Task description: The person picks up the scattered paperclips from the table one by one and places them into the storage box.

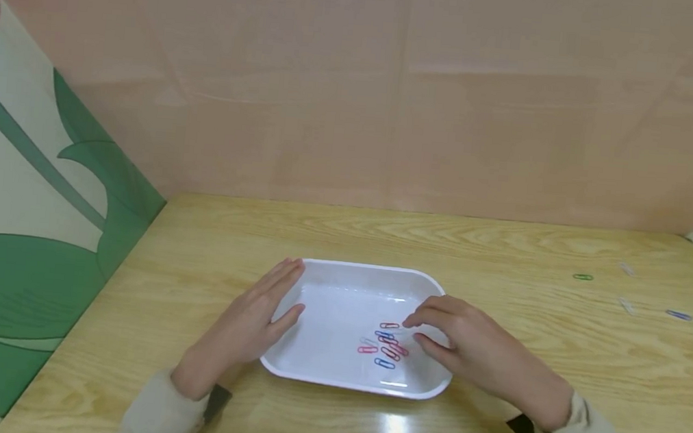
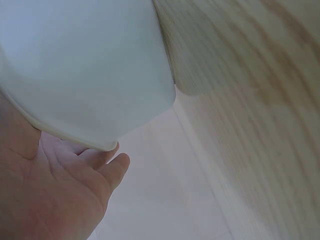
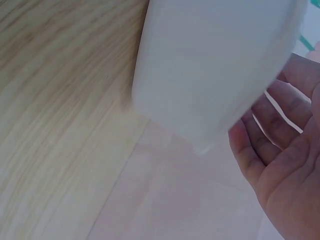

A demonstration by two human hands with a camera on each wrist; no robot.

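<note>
A white tray (image 1: 332, 382) with rounded corners stands on the table, and several paper clips (image 1: 368, 350) in red, pink, blue and white lie in its right half. My left hand (image 1: 257, 315) rests on the tray's left rim, fingers straight and thumb reaching over the inside. Over the right rim comes my right hand (image 1: 456, 336), its fingers loosely bent. A gap shows between its thumb and index finger, whose tips are close to the clips. Both wrist views show the tray's outer wall (image 2: 100, 65), with the right hand's fingers (image 3: 280, 115) at the rim; the clips are hidden there.
On the table's right side lie a green paper clip (image 1: 582, 277), a blue paper clip (image 1: 679, 315) and two pale ones. A beige backdrop (image 1: 393, 110) rises behind the wooden table (image 1: 209, 232); a printed panel (image 1: 12, 290) borders its left side.
</note>
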